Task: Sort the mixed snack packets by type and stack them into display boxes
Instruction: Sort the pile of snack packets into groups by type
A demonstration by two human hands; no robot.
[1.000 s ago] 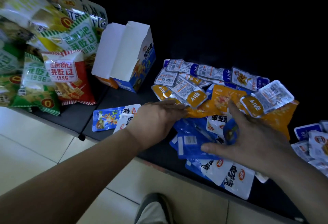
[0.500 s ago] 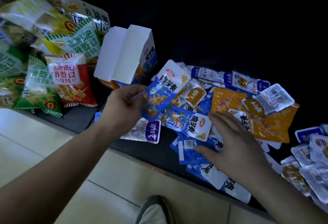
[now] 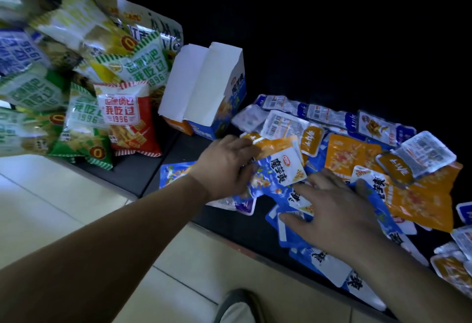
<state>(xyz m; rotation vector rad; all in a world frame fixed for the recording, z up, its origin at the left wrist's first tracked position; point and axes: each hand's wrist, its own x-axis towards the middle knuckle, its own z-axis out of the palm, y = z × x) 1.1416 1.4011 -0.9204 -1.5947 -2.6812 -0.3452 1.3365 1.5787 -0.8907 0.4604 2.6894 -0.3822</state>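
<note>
**While the left hand pinches a blue packet, the right lies spread on the pile**

Where the dark desk (image 3: 132,169) meets its front edge, the left hand (image 3: 224,166) reaches in. Its grip is closed on the left end of a blue packet (image 3: 278,172) with a white label, fingers above and thumb below. The packet sticks out to the right of the grip, over the pile of small packets (image 3: 319,128). Whether it is lifted clear of them cannot be told.

Just beside it, nearer the desk's edge, the right hand (image 3: 332,210) lies palm down with its grip spread. Its straight fingers rest on more blue packets and hold none of them. Orange packets (image 3: 350,154) and clear-backed ones lie mixed beyond both hands.

The display box (image 3: 204,92) stands open, white flaps raised, behind and to the left of the left hand and apart from it. Further left, large chip bags (image 3: 122,115) in green, red and yellow are heaped together. Pale floor tiles (image 3: 51,207) and a shoe (image 3: 240,302) show below the desk.
</note>
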